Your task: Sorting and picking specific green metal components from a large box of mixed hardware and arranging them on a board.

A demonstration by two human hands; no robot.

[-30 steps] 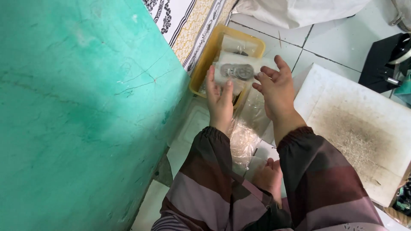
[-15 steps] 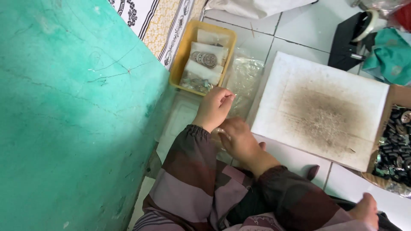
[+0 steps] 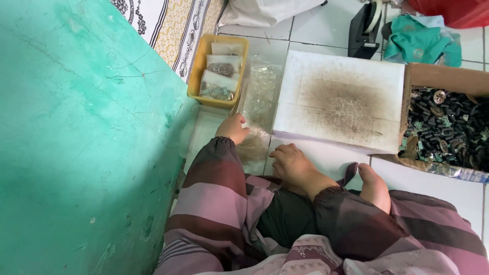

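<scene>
head view, hands (image 3: 265,147) on crinkled clear plastic bags (image 3: 260,99)

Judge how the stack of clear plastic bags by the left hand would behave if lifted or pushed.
The clear plastic bags look thin and crinkled, so probably floppy and very light. Their glossy film suggests they would slide on the white tiles and over each other. The left hand rests at their near edge.

White tiled floor (image 3: 326,30) carries tray (image 3: 196,76), board (image 3: 341,97), box (image 3: 443,76)
</scene>
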